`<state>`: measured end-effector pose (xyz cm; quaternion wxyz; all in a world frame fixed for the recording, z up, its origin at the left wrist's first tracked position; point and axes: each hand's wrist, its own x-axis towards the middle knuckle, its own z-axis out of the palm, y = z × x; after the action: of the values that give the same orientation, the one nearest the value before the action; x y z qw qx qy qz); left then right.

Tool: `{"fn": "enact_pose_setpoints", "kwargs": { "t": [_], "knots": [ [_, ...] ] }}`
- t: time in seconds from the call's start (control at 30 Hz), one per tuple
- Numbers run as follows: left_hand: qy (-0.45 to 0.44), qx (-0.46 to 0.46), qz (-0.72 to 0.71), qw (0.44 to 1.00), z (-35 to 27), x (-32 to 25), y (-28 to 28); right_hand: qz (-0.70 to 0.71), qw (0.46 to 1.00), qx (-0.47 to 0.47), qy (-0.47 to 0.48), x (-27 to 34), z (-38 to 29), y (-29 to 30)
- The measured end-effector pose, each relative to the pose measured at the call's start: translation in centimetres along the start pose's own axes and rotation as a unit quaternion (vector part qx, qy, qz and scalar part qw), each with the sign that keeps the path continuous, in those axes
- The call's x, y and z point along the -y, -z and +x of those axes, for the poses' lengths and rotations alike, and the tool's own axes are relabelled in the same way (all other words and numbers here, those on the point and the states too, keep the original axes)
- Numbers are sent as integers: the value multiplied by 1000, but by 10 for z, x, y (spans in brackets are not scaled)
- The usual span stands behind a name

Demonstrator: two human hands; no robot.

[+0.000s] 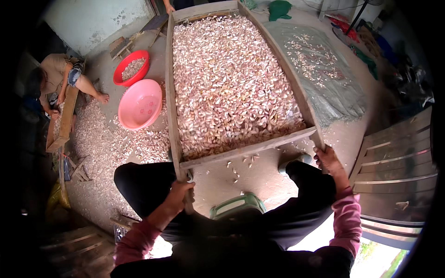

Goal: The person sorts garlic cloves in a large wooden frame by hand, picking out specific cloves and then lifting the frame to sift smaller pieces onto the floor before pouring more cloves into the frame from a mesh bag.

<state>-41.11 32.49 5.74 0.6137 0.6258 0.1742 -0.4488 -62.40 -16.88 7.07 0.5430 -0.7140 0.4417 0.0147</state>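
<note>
A large wooden-framed sieve (pixel 248 147) spreads out before me, its bed covered with garlic cloves (pixel 233 83). My left hand (pixel 180 194) grips the handle at its near left corner. The matching handle at the near right corner is in my right hand (pixel 328 160). At the far end, another person's hand (pixel 169 8) touches the frame's left corner. The cloves hide most of the sieve's bottom. Below the near rail, a few loose cloves (pixel 235 173) lie on the floor between my legs, in front of a green plastic stool (pixel 238 205).
Left of the sieve stand a pink basin (pixel 139 104) and a red basin (pixel 131 68) holding cloves. A seated person (pixel 57 74) bends over a wooden trough (pixel 64 118), near a spread of cloves (pixel 92 139). A grey tarp (pixel 330 83) with scattered pieces lies right; a wooden door (pixel 394 166) stands nearer.
</note>
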Motion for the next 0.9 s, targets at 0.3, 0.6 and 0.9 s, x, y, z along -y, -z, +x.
{"fn": "enact_pose_setpoints", "kwargs": {
  "t": [0.3,0.6,0.9],
  "knots": [
    [-36,-4,-76,996,-91,-51,-5,210,975,63,-26,69,-78,33],
    [-44,-9,-48,998,-93,-64,13,226,971,77,-28,80,-85,15],
    [-105,-21,-56,993,-71,-73,12,288,953,98,7,38,-35,-14]
  ]
}}
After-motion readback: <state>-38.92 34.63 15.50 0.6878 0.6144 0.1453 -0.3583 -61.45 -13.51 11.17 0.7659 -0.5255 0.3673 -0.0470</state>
